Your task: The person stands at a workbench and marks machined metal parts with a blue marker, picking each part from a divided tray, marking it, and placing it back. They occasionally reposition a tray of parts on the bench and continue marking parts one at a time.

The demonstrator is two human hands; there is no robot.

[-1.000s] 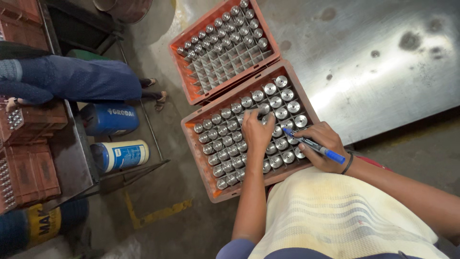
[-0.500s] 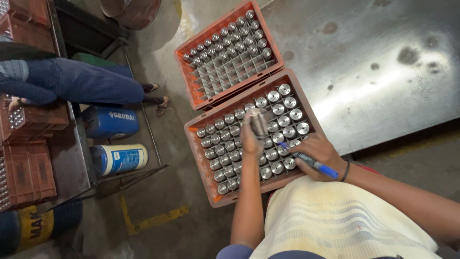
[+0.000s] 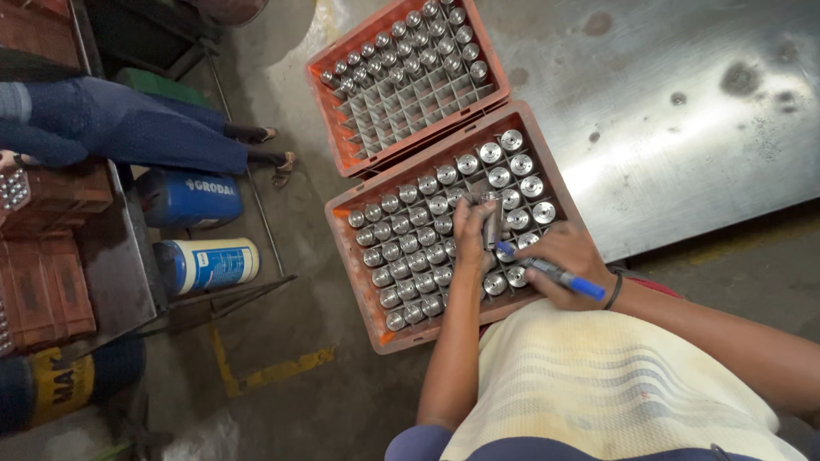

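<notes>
My left hand holds a small metal cylinder upright above the near orange crate, whose grid of cells is filled with several similar shiny cylinders. My right hand grips a blue marker pen, its tip pointing toward the lifted cylinder. Both hands hover over the right middle of that crate. A second orange crate lies just behind, with cylinders only along its far rows and its other cells bare.
A cream striped cloth covers my lap. A steel sheet lies to the right of the crates. At left sit two blue canisters, a stack of brown crates and another person's legs in blue trousers.
My left hand has lifted one cylinder out of the near crate and stood it up. My right hand has brought the marker closer to it.
</notes>
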